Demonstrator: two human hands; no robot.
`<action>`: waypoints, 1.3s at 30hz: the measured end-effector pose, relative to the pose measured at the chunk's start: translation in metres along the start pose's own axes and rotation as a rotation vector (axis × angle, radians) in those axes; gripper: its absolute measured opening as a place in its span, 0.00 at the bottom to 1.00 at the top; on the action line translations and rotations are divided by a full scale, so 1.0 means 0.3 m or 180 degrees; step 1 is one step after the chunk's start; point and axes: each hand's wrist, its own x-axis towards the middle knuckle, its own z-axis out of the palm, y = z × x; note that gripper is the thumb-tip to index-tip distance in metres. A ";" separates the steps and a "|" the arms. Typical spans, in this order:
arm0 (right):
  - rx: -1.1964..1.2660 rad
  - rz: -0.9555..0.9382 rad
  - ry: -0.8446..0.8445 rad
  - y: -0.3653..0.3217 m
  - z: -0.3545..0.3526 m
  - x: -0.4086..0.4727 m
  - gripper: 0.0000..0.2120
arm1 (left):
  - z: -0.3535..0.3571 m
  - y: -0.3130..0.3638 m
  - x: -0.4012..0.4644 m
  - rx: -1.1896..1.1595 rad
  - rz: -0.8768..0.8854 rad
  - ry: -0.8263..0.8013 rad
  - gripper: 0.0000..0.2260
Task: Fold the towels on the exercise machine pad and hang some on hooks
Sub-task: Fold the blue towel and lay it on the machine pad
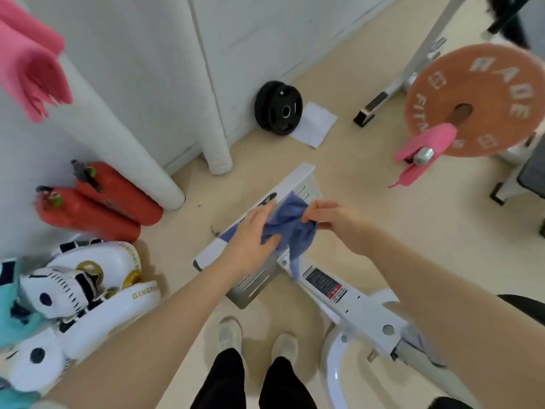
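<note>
We have the blue towel [290,228] bunched between both hands at the centre of the frame, above the white machine frame [348,302] and its grey slotted plate [253,286]. It hangs limp and creased, with a tail drooping lower right of the bundle, so we judge it light, soft and floppy, unlikely to slip and in no way fragile. Our left hand [250,234] lies over its left side with the fingers mostly straight and the thumb tucked under the cloth; our right hand [330,218] pinches a gathered edge at its upper right. To fold it cleanly we would find two corners along one hem and pull it taut, since the crumpled middle gives no straight line.

Further out, a pink towel [424,149] is draped over the bar end by the orange weight plate [477,101] at right, and another pink cloth [32,63] hangs at upper left. A white cloth [314,125] lies on the floor beside the black plates [278,107] at upper centre. Red extinguishers [97,202] and white boxing gear [88,287] sit at left.
</note>
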 end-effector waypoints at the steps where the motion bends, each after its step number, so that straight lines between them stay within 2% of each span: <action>1: 0.0063 -0.0140 -0.0041 -0.069 -0.006 -0.056 0.12 | -0.030 0.062 -0.033 -0.0098 0.0202 0.0094 0.27; 4: 0.0115 -0.0487 -0.0394 -0.240 0.008 -0.205 0.17 | -0.126 0.254 -0.144 -0.0499 0.0426 0.0277 0.21; 7: 0.0025 -0.0682 -0.0725 -0.351 0.053 -0.313 0.15 | -0.209 0.376 -0.238 -0.0412 0.0540 0.0474 0.03; 10: -0.0023 -0.0896 -0.1009 -0.391 0.105 -0.397 0.05 | -0.271 0.435 -0.338 -0.0439 0.0611 0.0824 0.06; 12: -0.0123 -0.0966 -0.1122 -0.389 0.126 -0.438 0.11 | -0.304 0.456 -0.415 -0.0711 0.0649 0.0974 0.05; 15: -0.0762 -0.0995 -0.0787 -0.380 0.161 -0.497 0.19 | -0.314 0.486 -0.516 -0.1407 0.0602 0.0880 0.05; 17: -0.1282 -0.1071 -0.0526 -0.369 0.190 -0.543 0.21 | -0.301 0.512 -0.569 -0.1796 0.0475 0.0801 0.04; 22: -0.1411 -0.0938 -0.0142 -0.284 0.265 -0.672 0.27 | -0.287 0.555 -0.695 -0.1975 0.0544 0.0871 0.06; 24: -0.1408 -0.0850 0.0011 -0.226 0.295 -0.707 0.27 | -0.301 0.545 -0.764 -0.2212 0.0655 0.1041 0.08; 27: -0.1374 -0.0527 0.0214 -0.105 0.349 -0.748 0.18 | -0.330 0.450 -0.861 -0.2415 0.0616 0.1603 0.08; 29: -0.1751 -0.0407 0.0571 -0.008 0.380 -0.773 0.14 | -0.348 0.360 -0.924 -0.2450 0.0572 0.2044 0.10; 31: -0.2280 -0.0210 0.0999 0.089 0.414 -0.804 0.16 | -0.341 0.275 -0.982 -0.2524 0.0496 0.2239 0.11; 33: -0.2583 -0.0041 0.1164 0.162 0.452 -0.852 0.18 | -0.296 0.189 -1.019 -0.2473 0.0194 0.2086 0.10; 35: -0.2774 0.0028 0.1206 0.215 0.494 -0.909 0.18 | -0.226 0.112 -1.046 -0.1693 -0.0067 0.1726 0.07; 37: -0.2537 -0.0039 0.1231 0.219 0.526 -0.976 0.14 | -0.139 0.079 -1.075 -0.0670 -0.0113 0.1266 0.10; 39: -0.1976 -0.0115 0.1265 0.206 0.546 -1.055 0.11 | -0.035 0.120 -1.115 -0.0331 -0.0013 0.0705 0.13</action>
